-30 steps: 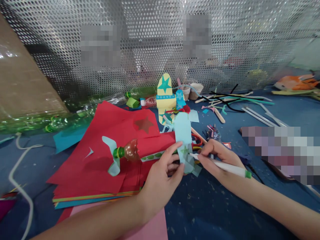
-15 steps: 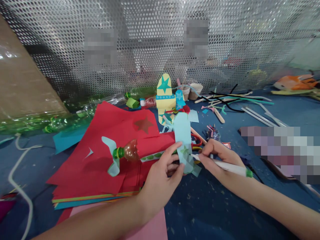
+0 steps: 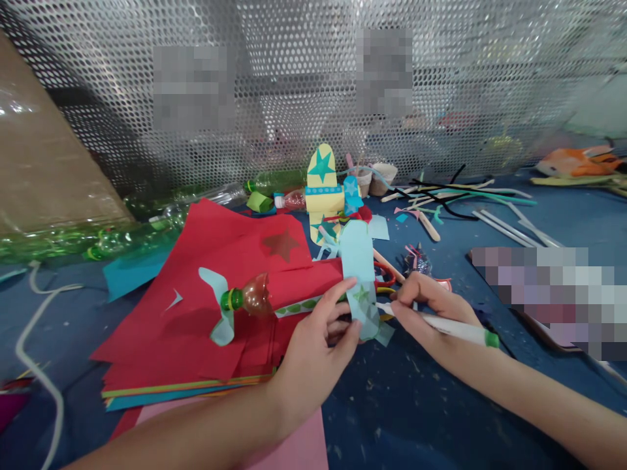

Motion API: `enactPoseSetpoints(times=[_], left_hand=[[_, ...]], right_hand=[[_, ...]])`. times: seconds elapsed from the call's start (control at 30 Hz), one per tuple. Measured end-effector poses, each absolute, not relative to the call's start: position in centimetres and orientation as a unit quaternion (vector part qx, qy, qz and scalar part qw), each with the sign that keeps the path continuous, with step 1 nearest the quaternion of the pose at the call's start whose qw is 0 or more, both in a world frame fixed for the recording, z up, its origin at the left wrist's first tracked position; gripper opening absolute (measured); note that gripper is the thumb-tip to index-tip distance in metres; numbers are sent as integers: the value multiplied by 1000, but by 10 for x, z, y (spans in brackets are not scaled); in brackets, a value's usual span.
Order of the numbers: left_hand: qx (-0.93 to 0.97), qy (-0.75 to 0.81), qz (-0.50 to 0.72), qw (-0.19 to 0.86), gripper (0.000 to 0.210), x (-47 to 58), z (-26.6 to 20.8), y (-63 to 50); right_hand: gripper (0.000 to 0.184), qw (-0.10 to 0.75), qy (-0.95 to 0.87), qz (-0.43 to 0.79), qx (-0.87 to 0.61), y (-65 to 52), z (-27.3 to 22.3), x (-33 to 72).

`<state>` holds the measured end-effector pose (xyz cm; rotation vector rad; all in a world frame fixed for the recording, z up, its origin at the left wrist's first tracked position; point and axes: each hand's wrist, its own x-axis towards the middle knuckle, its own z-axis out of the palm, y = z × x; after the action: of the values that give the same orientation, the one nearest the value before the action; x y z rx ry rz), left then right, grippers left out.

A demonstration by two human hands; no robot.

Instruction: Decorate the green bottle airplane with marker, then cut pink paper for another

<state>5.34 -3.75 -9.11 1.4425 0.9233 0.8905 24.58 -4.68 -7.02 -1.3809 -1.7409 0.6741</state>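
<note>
Between the thumb and fingers of my left hand [image 3: 318, 346] is the lower end of a light-blue paper strip [image 3: 358, 254] with rounded ends. A green star is drawn on that end. My right hand [image 3: 435, 320] grips a white marker [image 3: 453, 328] with a green end, its tip beside the strip's right edge. Behind the strip lies a plastic bottle [image 3: 255, 294] wrapped in red paper, with a band of green leaf shapes. At its green cap [image 3: 235, 299] sits a light-blue paper propeller [image 3: 223, 326].
Red paper sheets [image 3: 161, 326] are stacked under the bottle. Farther back lie a yellow paper-wrapped bottle plane [image 3: 324, 201], green plastic bottles [image 3: 122, 240], pipe cleaners [image 3: 460, 192] and a wooden stick [image 3: 429, 226]. A perforated metal panel [image 3: 304, 65] stands behind, cardboard [image 3: 44, 143] at left.
The marker tip has shifted slightly right, off the paper strip's edge. My left hand and the strip have barely moved.
</note>
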Motion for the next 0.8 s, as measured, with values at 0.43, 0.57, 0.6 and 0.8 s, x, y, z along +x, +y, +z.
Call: enactPoseSetpoints(times=[0.43, 0.57, 0.6, 0.8], left_hand=[[614, 394, 375, 573, 45, 53, -91, -38], [620, 401, 370, 564, 46, 53, -91, -37], [620, 402, 370, 563, 46, 53, -91, -37], [612, 395, 376, 573, 45, 54, -91, -37]], right_hand=[[20, 395, -700, 268, -531, -46, -74, 248], [21, 401, -709, 254, -521, -46, -75, 247], [21, 398, -711, 252, -522, -46, -74, 247], [20, 400, -708, 246, -527, -46, -73, 247]])
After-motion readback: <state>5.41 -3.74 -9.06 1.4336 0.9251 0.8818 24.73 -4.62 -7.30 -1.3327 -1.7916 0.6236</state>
